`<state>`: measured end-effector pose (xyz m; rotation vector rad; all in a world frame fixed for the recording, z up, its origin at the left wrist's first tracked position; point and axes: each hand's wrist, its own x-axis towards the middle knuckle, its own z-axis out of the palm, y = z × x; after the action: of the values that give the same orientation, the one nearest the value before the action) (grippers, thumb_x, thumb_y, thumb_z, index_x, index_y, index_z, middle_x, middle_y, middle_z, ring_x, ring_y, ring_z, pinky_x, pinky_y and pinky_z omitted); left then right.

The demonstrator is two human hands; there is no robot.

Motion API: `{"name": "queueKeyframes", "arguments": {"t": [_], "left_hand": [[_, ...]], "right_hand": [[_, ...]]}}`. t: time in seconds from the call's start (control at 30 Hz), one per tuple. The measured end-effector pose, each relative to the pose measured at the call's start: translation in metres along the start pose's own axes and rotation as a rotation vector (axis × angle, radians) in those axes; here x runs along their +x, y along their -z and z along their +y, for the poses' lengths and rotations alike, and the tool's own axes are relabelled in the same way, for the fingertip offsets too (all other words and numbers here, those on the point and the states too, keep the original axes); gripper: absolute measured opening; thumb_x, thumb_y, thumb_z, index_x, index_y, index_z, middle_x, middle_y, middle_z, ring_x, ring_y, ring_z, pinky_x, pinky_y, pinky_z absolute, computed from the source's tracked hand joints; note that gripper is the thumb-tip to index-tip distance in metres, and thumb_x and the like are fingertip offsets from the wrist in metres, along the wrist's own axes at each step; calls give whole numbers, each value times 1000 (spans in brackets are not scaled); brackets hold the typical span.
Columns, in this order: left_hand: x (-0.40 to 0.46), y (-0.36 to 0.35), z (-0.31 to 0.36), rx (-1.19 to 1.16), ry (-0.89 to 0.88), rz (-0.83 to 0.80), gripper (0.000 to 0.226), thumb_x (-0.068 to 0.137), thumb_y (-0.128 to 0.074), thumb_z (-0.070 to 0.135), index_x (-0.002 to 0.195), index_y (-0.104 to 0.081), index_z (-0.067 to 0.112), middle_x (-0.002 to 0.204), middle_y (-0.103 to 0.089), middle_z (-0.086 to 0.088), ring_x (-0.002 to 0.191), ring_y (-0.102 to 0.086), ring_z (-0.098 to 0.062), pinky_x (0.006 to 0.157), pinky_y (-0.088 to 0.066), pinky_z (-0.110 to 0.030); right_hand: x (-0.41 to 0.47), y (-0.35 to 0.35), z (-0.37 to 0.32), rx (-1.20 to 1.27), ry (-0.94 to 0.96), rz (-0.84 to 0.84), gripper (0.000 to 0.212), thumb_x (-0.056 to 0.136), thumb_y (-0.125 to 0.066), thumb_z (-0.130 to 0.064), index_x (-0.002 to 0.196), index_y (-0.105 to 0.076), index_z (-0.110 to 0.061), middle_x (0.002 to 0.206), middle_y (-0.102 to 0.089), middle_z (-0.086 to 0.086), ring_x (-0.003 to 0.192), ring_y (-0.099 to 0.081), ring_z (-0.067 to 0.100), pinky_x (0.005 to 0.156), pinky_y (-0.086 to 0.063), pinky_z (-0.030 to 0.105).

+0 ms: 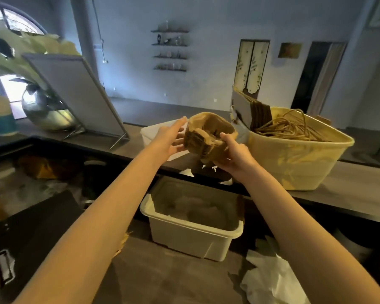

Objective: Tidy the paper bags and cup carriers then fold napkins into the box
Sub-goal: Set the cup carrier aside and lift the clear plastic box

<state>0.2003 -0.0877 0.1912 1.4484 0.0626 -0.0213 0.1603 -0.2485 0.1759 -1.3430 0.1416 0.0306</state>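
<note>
Both hands were raised over the upper worktop (349,185). The right hand (233,155) gripped a brown moulded cup carrier (208,134) from below, fingers curled round its lower edge. The left hand (170,138) lay against the carrier's left side with fingers straight, not curled. The carrier was held in the air, tilted, between a white box (149,132) and a large cream tub (298,163) filled with paper bags (287,126). A smaller cream bin (191,233) sat below on the lower worktop, beside crumpled white napkins (270,279).
</note>
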Motion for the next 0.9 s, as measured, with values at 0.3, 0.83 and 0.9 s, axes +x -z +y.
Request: {"name": "queueKeyframes", "arguments": {"t": [0.3,0.83,0.9], "left_hand": [[42,-7,-10,174,-85,-32,35,96,-48,34,125,-52,15,120,-56,-7,106,-53,-21,86,-47,-34],[54,-3,-34,388,48,-193,48,98,-40,39,139,-39,15,140,-44,-3,121,-44,-21,103,-35,-34],[49,-3,-35,416,41,-194,47,98,-40,39,140,-38,16,140,-42,-2,116,-44,-19,94,-35,-30]], "right_hand": [[44,-16,-7,-58,-20,169,56,95,-51,-36,142,-34,-10,136,-49,11,121,-50,30,82,-53,36],[43,-16,-7,-502,-158,126,46,101,-36,-37,139,-34,-11,121,-46,6,111,-41,21,96,-35,31],[35,-13,-7,-511,-140,114,42,99,-40,-37,133,-38,-12,118,-47,5,106,-40,19,92,-34,31]]}}
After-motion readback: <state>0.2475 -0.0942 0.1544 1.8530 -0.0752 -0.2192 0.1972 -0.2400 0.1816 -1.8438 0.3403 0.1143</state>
